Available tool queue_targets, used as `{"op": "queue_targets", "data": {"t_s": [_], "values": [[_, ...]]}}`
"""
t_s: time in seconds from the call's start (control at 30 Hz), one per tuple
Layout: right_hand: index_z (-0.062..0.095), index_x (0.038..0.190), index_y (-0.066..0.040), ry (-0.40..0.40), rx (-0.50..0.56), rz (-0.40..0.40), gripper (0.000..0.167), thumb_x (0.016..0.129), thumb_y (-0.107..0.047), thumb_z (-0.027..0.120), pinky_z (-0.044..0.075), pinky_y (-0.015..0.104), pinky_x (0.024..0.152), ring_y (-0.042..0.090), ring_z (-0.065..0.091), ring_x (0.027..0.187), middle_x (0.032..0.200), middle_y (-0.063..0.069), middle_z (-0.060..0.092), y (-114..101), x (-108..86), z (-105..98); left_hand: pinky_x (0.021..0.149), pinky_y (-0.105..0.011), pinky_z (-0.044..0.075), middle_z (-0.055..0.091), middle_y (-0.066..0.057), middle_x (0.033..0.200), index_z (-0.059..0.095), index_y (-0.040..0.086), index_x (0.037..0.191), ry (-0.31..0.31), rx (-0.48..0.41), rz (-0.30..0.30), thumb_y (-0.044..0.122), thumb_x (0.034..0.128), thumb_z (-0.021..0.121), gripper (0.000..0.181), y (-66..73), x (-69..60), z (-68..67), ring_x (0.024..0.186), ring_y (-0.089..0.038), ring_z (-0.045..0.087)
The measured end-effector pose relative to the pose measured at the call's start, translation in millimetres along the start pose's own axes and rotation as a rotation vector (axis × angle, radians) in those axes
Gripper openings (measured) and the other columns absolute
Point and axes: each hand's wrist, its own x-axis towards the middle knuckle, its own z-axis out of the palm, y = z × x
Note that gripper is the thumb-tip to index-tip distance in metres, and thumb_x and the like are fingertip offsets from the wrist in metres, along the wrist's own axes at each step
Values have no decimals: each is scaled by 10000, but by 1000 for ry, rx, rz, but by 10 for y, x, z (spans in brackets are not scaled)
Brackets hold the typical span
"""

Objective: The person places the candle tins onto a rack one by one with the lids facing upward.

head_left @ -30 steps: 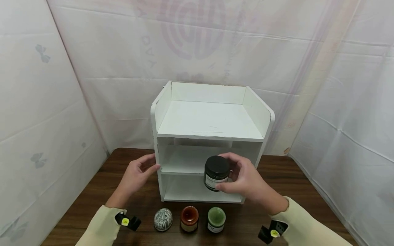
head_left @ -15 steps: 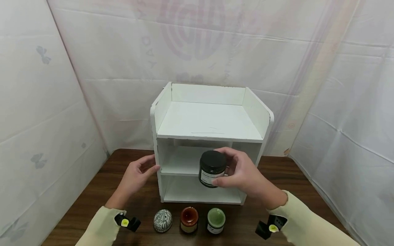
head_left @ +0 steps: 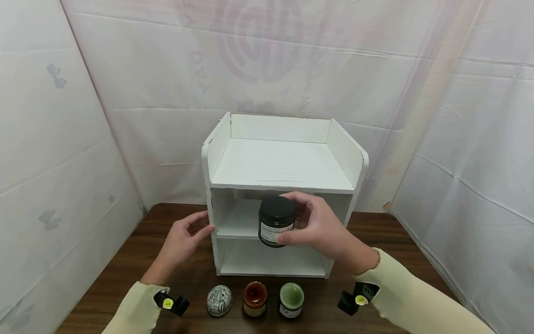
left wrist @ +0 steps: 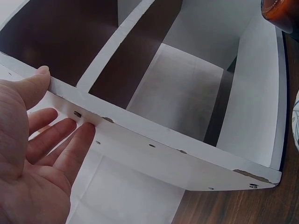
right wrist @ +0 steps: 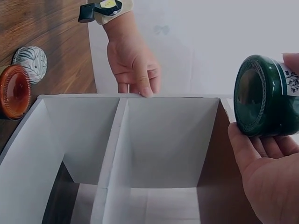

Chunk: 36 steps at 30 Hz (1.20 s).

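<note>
A dark green glass candle jar [head_left: 276, 221] with a black lid and white label is held up by my right hand [head_left: 317, 227], thumb on the label. It is in front of the white shelf unit [head_left: 283, 162], at middle-shelf height. In the right wrist view the jar's base [right wrist: 252, 95] shows, tilted. My left hand [head_left: 185, 241] touches the unit's left side. In the left wrist view its thumb [left wrist: 35, 86] rests on the front edge, and fairly straight fingers [left wrist: 77, 149] lie against the outer panel.
On the wooden table [head_left: 167, 213], in a row before the unit, stand a black-and-white patterned domed object [head_left: 219, 300], an amber glass jar [head_left: 255, 299] and a green jar [head_left: 291, 300]. White curtains [head_left: 167, 69] hang behind and on both sides.
My right hand has carried the candle jar left and slightly upward across the front of the shelf unit. The left hand stays at the unit's left side.
</note>
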Motion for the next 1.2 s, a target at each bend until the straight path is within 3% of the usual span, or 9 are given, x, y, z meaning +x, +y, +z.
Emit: {"op": "queue_targets", "data": {"t_s": [0.3,0.7,1.2], "values": [[604,1333,-18,-4,4,4,602,777,-21,836,597,308,777,209,708,942,1185,136,701,-52,105,16,890,-159,516,697,-154,1306,619,44,1381,2,3,5,272,990,704,460,-10,15,1,1072,100,597],[614,1330,-41,21,3,37,595,779,-24,836,597,331,871,225,712,1024,1234,150,689,-77,237,39,894,-167,518,700,-158,1297,613,37,1386,0,-2,5,272,991,703,469,-14,27,8,1067,90,605],[631,1302,-35,18,-3,35,560,777,-14,824,596,315,838,206,704,988,1205,150,701,-83,395,108,896,-169,521,700,-142,1302,619,60,1385,-5,-19,2,275,986,709,462,-27,30,-6,1069,86,609]]}}
